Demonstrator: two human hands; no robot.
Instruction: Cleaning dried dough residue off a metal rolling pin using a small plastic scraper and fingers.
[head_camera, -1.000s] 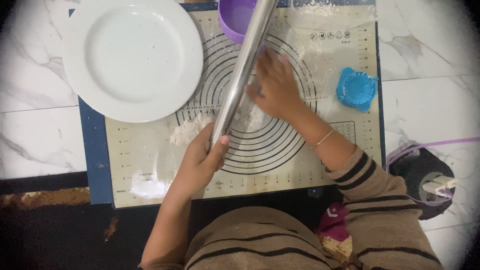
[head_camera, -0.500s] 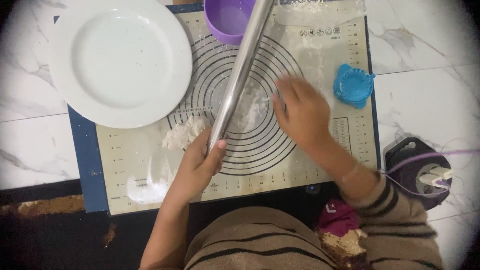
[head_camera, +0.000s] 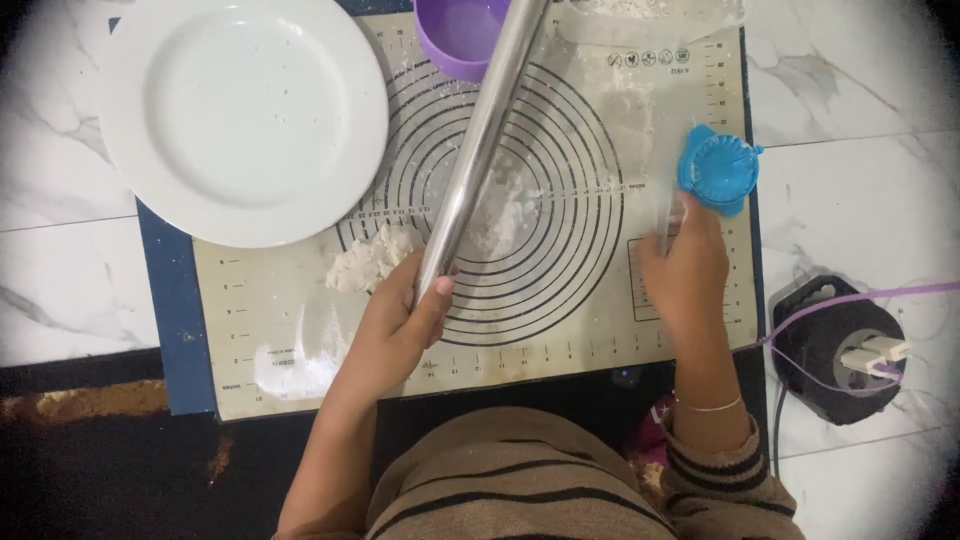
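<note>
My left hand (head_camera: 400, 320) grips the near end of a long steel rolling pin (head_camera: 480, 140). The pin lies slanted across a cream baking mat (head_camera: 300, 300) printed with dark rings. A lump of white dough (head_camera: 368, 262) sits on the mat just left of that hand, and floury dough smears lie under the pin. My right hand (head_camera: 688, 275) is at the mat's right side, its fingertips right below a blue round dumpling press (head_camera: 718, 168). I cannot make out whether it grips anything.
A white empty plate (head_camera: 240, 115) lies at the top left, overlapping the mat. A purple cup (head_camera: 460, 35) stands at the top beside the pin. A black round device with a purple cable and white plug (head_camera: 840, 350) sits on the marble at the right.
My right hand has moved from the middle of the mat's rings to the right, down to the blue press. The left hand has kept hold of the rolling pin.
</note>
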